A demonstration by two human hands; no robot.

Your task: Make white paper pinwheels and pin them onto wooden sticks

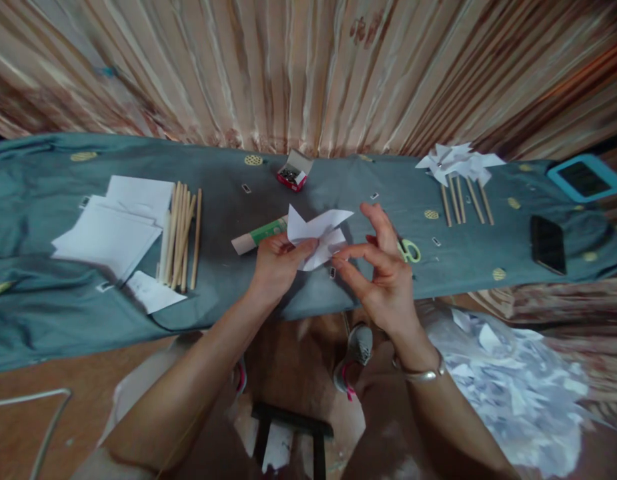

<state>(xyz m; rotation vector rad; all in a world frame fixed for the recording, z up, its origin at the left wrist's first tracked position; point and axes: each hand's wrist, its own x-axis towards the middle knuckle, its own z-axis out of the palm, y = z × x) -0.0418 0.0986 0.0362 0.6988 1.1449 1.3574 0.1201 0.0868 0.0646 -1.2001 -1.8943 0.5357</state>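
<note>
A white paper pinwheel (328, 223) with folded blades is held above the middle of the table. My left hand (281, 263) is closed on it, with the thumb pressed near its centre. The thumb and index finger of my right hand (383, 277) pinch at the lower right edge of the paper, while the other fingers are raised. Whether a small pin is between those fingertips cannot be made out. Behind my left hand lies a green and white glue stick (265, 232). Green-handled scissors (409, 251) lie partly hidden behind my right hand.
A small open box of pins (293, 175) stands at the back. On the left are paper sheets (111, 233) and wooden sticks (181, 230). Finished pinwheels (455, 163), a phone (547, 244) and a blue-framed device (585, 177) lie right. A bag of paper pieces (513, 393) stands below.
</note>
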